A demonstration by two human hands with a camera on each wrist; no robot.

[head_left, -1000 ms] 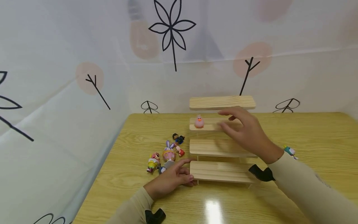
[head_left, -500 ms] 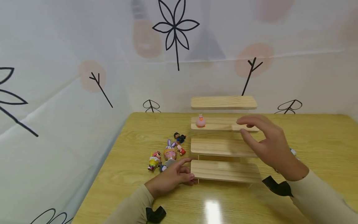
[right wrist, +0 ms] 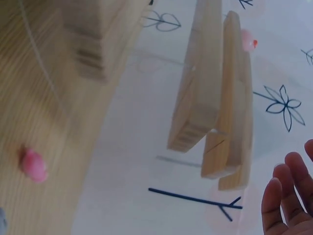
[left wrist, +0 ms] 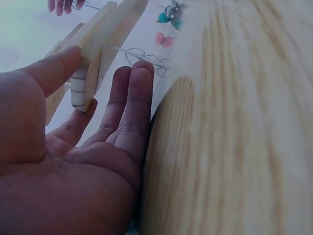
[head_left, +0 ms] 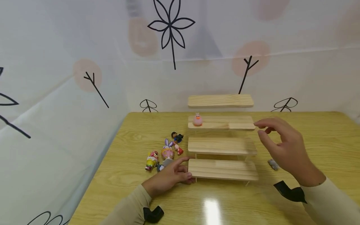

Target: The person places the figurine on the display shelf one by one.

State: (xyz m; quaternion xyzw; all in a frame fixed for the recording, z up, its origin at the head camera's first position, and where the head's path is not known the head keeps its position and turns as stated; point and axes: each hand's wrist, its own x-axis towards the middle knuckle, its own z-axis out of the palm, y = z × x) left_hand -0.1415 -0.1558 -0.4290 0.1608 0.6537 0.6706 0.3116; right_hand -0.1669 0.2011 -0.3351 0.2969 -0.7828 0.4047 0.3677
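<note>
A tiered display stand of pale wooden boards stands on the table. My left hand grips the left end of its lowest board; in the left wrist view the thumb and a finger lie on either side of that end. My right hand is raised beside the right end of the second board from the top, holding nothing, fingers loosely bent. A pink duck-like figurine sits on the left part of that board. In the right wrist view, the right fingertips appear at the lower right.
Left of the stand lie several toy figures, among them a rabbit-eared one, a yellow-skirted one and a dark-haired one. A small grey figure lies right of the stand, and a pink one shows in the right wrist view.
My right hand has moved right, from in front of the second board from the top to beyond its right end. My left hand keeps its grip; the pink figurine stays in place.
</note>
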